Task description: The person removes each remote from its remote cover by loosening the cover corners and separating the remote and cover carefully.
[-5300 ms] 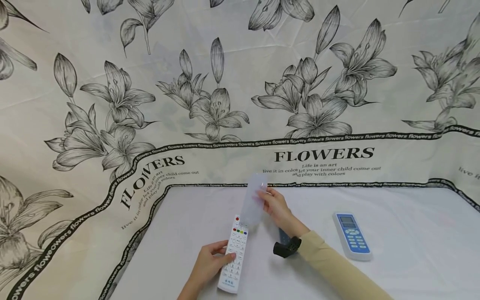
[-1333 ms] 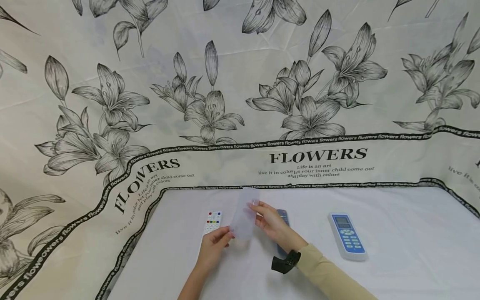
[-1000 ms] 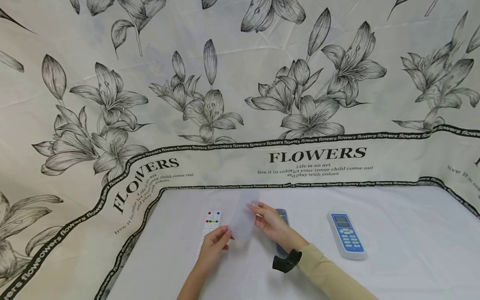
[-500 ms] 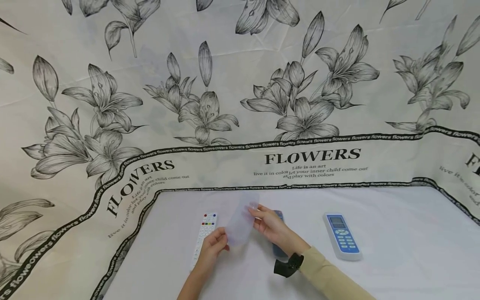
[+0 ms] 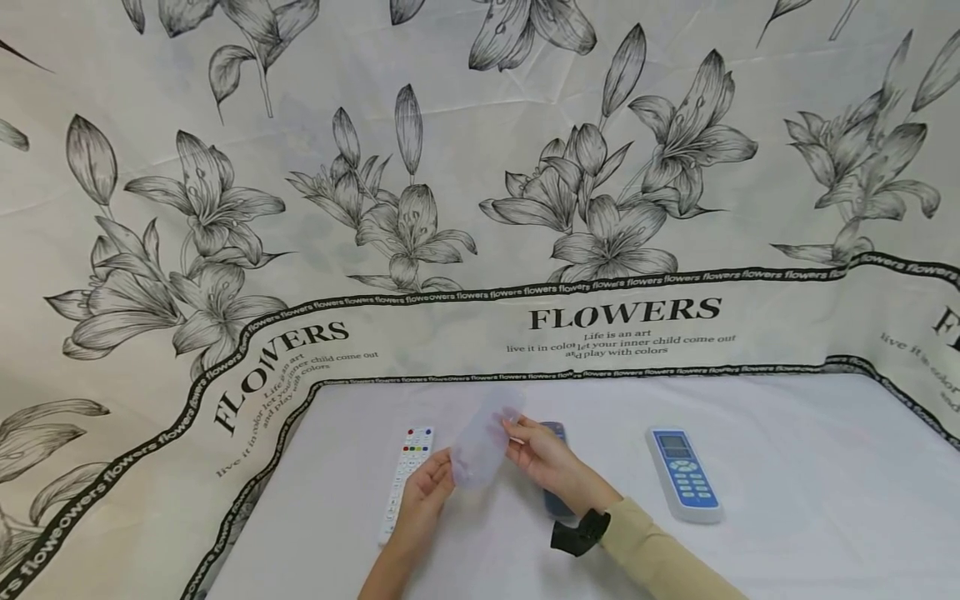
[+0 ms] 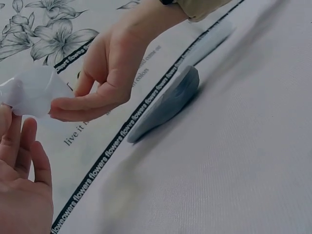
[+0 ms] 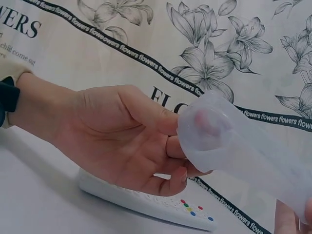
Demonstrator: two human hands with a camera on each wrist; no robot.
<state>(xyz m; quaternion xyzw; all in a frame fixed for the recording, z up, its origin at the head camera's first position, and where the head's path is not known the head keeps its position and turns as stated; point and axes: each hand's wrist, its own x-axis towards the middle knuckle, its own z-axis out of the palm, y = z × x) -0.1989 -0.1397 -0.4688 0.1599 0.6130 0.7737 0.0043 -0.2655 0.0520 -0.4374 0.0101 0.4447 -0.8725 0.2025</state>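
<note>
Both hands hold a thin, translucent plastic sleeve (image 5: 480,450), long and flat with a rounded end, over the table. My left hand (image 5: 426,487) pinches its lower end; in the right wrist view, a left fingertip shows blurred through the sleeve's round opening (image 7: 207,124). My right hand (image 5: 551,458) pinches the sleeve along its right side, nearer the upper end. A white remote control (image 5: 408,475) with coloured buttons lies on the table, partly hidden behind my left hand. Behind my right hand lies a dark blue remote control (image 5: 555,500), mostly covered.
To the right, a white and blue remote control (image 5: 684,475) with a small screen lies on the white-covered table (image 5: 810,483). A flower-printed cloth (image 5: 420,333) rises at the back. A black band with a camera (image 5: 579,533) sits on my right wrist.
Earlier my left hand held the white remote against the sleeve; the remote now lies on the table at left. That hand then took the sleeve's lower end, and the sleeve has since tilted more.
</note>
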